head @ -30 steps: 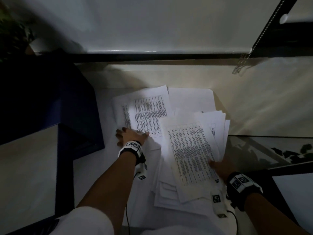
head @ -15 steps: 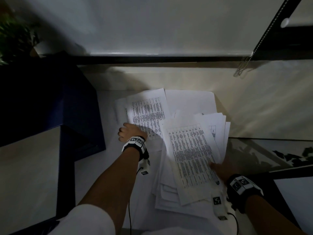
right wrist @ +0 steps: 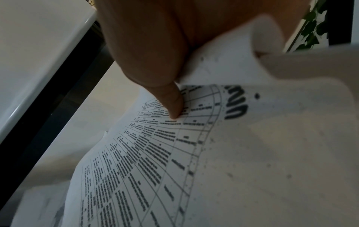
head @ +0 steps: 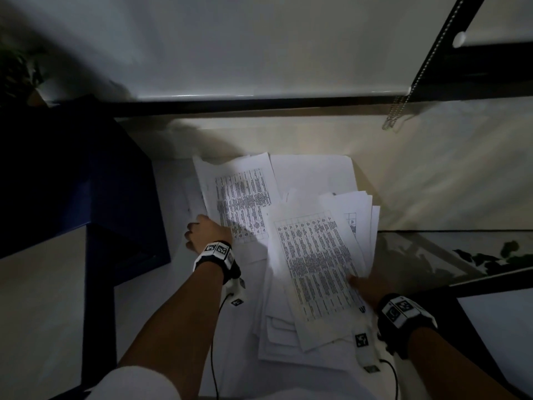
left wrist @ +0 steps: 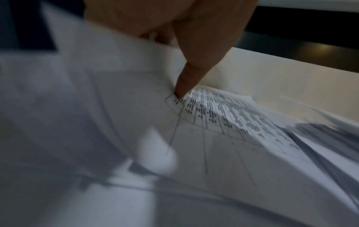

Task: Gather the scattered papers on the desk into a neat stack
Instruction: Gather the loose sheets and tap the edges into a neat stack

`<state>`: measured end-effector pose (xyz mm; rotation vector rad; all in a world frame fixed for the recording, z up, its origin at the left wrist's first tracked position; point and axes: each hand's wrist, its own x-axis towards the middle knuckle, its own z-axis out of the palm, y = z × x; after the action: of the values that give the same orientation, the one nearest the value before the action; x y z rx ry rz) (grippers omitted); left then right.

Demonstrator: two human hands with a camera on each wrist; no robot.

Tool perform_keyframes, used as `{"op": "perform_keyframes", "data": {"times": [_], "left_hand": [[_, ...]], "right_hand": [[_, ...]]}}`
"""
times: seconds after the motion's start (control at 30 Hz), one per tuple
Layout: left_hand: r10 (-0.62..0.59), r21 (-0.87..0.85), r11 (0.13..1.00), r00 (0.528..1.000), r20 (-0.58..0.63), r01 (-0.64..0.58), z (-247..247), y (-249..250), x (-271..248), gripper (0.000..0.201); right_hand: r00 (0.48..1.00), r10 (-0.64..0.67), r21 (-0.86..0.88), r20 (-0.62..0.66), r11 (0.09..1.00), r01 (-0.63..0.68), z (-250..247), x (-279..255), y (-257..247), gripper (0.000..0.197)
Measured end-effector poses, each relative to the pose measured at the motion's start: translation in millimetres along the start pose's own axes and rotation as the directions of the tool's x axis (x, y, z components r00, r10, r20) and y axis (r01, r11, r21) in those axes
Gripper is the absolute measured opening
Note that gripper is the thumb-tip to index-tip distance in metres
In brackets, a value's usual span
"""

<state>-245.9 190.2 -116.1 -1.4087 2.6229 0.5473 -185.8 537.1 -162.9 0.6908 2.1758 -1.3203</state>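
Scattered white papers lie on the white desk (head: 170, 301). A loose printed table sheet (head: 242, 200) lies at the back left, over a blank sheet (head: 314, 174). My left hand (head: 207, 235) pinches its near left edge; in the left wrist view the thumb (left wrist: 182, 87) presses on the print of that sheet (left wrist: 223, 116) with the fingers underneath. My right hand (head: 364, 287) grips the right side of a fanned pile (head: 288, 342) topped by another printed sheet (head: 314, 264); in the right wrist view the thumb (right wrist: 172, 106) lies on that top sheet (right wrist: 136, 169).
A dark blue box (head: 86, 183) stands close on the left, beside the papers. A black rail (head: 259, 103) and a wall run behind the desk. A bead chain (head: 393, 116) hangs at the back right. A glass top (head: 432, 255) adjoins on the right.
My left hand, lying flat on the back-left printed sheet a second ago, has curled and now pinches its edge, which has lifted. My right hand keeps its hold on the pile.
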Motion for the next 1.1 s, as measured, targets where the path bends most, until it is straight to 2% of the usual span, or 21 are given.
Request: {"op": "perform_keyframes", "data": {"times": [0.13,0.23,0.3,0.37,0.4,0.47,0.5,0.53,0.57,0.63,0.7,0.73,0.77,0.8,0.9,0.93,1.0,1.03,1.07,1.1], "left_hand": [[0.152,-0.22,0.965,0.988,0.027,-0.143,-12,4,-16,0.028],[0.286,-0.394,0.86,0.946,-0.153,-0.324,-37,8,-26,0.02],[0.348,-0.533,0.706,0.884,-0.313,-0.467,-63,10,-31,0.022],[0.331,-0.689,0.49,0.845,-0.42,-0.534,-93,11,-35,0.028],[0.293,-0.774,0.376,0.857,-0.423,-0.51,-106,10,-37,0.027],[0.265,-0.923,0.165,0.917,-0.299,-0.349,-119,6,-41,0.02],[0.301,-0.96,0.132,0.933,-0.198,-0.246,-117,2,-43,0.019],[0.356,-0.971,0.171,0.929,-0.099,-0.169,-110,0,-48,0.018],[0.405,-0.954,0.266,0.914,-0.017,-0.136,-99,-3,-53,0.014],[0.487,-0.832,0.525,0.865,0.12,-0.18,-66,-11,-60,0.009],[0.515,-0.556,0.774,0.813,0.272,-0.304,-31,-22,-66,0.023],[0.483,-0.414,0.847,0.806,0.342,-0.332,-15,-28,-69,0.029],[0.45,-0.336,0.882,0.802,0.392,-0.331,-3,-33,-73,0.032],[0.43,-0.318,0.895,0.796,0.426,-0.314,4,-36,-78,0.035],[0.473,-0.357,0.872,0.767,0.434,-0.336,20,-39,-90,0.046],[0.493,-0.356,0.863,0.757,0.429,-0.36,22,-39,-94,0.048],[0.539,-0.32,0.841,0.724,0.43,-0.437,28,-36,-105,0.043],[0.555,-0.274,0.831,0.701,0.447,-0.484,32,-34,-110,0.039],[0.562,-0.215,0.821,0.684,0.465,-0.529,33,-32,-113,0.037],[0.552,-0.154,0.818,0.681,0.481,-0.555,36,-31,-114,0.036]], "right_hand": [[1.0,0.016,-0.031,-0.007,0.999,-0.016,-2,-2,-3,0.069],[1.0,0.027,-0.038,-0.011,0.999,-0.027,-3,-7,-8,0.069],[1.0,0.018,-0.037,-0.003,0.999,-0.019,-3,-9,-8,0.074],[1.0,0.014,-0.048,0.009,0.999,-0.013,-4,-12,-10,0.077],[1.0,0.016,-0.043,0.008,0.999,-0.015,-4,-13,-10,0.074],[1.0,-0.009,-0.022,-0.007,1.0,0.008,-5,-15,-14,0.062],[0.999,-0.031,-0.016,-0.011,0.999,0.03,-6,-18,-16,0.057],[0.999,-0.036,0.002,-0.004,0.999,0.036,-6,-18,-18,0.054],[0.999,-0.03,0.019,0.011,0.999,0.03,-7,-18,-18,0.051],[0.998,0.007,0.055,0.058,0.998,-0.01,-9,-18,-17,0.051],[0.996,0.036,0.111,0.083,0.993,-0.045,-12,-2,-1,0.073],[0.994,0.045,0.122,0.103,0.991,-0.058,-14,17,20,0.091],[0.991,0.049,0.126,0.126,0.99,-0.065,-14,30,33,0.103],[0.988,0.063,0.15,0.138,0.985,-0.084,-13,44,45,0.104],[0.985,0.129,0.231,0.115,0.961,-0.153,-22,-9,-12,0.076],[0.98,0.135,0.273,0.144,0.947,-0.171,-22,-22,-25,0.065],[0.977,0.122,0.351,0.177,0.919,-0.179,-21,-31,-32,0.037],[0.979,0.099,0.327,0.181,0.932,-0.155,-21,-32,-32,0.033],[0.982,0.077,0.274,0.172,0.954,-0.122,-19,-28,-27,0.044],[0.984,0.059,0.197,0.167,0.976,-0.092,-16,-23,-20,0.066]]}}
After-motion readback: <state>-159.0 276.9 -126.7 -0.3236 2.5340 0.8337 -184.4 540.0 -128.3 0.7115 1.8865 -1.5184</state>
